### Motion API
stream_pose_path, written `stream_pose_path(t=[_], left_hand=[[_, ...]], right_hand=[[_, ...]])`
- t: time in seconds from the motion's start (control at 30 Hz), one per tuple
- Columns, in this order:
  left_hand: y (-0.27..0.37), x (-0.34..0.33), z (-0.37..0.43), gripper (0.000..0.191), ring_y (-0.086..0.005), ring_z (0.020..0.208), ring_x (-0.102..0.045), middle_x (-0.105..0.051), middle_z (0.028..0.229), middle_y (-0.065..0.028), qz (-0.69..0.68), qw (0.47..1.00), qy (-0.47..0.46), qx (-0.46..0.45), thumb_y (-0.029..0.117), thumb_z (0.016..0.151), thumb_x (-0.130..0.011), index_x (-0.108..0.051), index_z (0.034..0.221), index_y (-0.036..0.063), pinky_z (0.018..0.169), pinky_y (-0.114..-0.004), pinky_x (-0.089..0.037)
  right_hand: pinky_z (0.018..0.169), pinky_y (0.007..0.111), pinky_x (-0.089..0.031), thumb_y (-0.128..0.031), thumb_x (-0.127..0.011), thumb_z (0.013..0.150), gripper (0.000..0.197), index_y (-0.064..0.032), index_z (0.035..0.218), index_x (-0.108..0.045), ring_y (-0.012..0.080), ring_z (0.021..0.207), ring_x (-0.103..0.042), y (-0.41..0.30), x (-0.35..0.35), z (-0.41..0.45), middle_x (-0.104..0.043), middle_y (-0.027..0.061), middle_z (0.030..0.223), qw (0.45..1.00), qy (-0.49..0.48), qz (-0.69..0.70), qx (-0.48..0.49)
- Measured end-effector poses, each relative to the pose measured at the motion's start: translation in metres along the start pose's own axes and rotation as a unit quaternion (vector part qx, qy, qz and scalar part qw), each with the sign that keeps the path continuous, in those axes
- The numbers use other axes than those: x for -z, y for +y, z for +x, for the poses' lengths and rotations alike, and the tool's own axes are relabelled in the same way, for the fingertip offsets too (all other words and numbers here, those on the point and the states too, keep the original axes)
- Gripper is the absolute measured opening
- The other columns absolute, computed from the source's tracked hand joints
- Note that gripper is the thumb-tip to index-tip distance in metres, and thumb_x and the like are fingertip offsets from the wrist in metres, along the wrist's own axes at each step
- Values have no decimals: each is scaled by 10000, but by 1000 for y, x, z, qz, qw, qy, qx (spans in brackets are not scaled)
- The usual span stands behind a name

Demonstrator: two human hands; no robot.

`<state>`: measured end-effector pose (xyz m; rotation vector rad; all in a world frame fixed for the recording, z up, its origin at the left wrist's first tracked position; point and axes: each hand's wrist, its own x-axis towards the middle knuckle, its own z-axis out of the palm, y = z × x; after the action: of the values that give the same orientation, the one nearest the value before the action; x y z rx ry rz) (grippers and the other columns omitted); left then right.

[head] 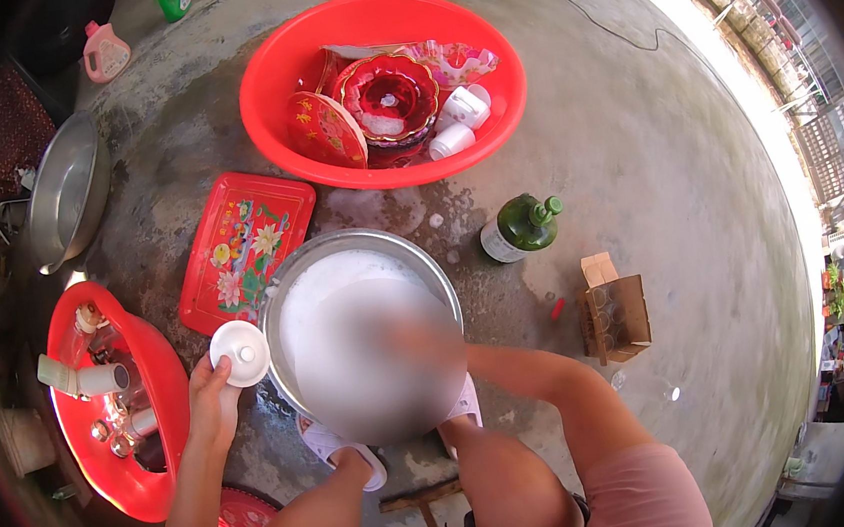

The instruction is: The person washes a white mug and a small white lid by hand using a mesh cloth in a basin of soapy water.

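Observation:
My left hand [215, 391] grips the edge of a round white lid [229, 340] with a small knob. The lid is just left of a metal basin [433, 259] filled with white suds [339, 267]. My right arm reaches over the basin from the right. A grey blur covers most of my right hand [421, 339], so its fingers and anything in them are hidden. Left of the basin lies a red flower-printed tray [202, 290].
Beyond the basin, a large red tub [370, 19] holds red dishes [388, 93] and white containers [453, 140]. A red basin [165, 384] of jars is at left, near a metal bowl [73, 196]. A green pump bottle [528, 224] and cardboard box [626, 313] stand right.

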<state>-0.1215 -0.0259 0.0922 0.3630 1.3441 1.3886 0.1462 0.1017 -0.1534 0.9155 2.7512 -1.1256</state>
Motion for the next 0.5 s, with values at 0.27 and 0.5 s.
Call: stream_pose_path(t=[0.27,0.5], left_hand=[[-77,-59,35,293,-209,973,-557,-568,1053,-95,-102,989,48,93,144,876,-495,-481,1136,8,875,-362,-440],[-117,-90,54,331,-236,1110,-480,-500,1160,-132,-263,951,76,143,134,867,-528,-443,1151,-14,976,-403,-362]], right_hand=[[825,425,-434,-150,-572,786,371,-73,1140,-490,390,918,-532,-6,45,-7,-545,206,1039,983,92,113,-114],[830,424,-450,-137,-560,777,422,-101,1187,-464,368,1079,-475,5,30,4,-291,166,1334,946,137,-292,2]])
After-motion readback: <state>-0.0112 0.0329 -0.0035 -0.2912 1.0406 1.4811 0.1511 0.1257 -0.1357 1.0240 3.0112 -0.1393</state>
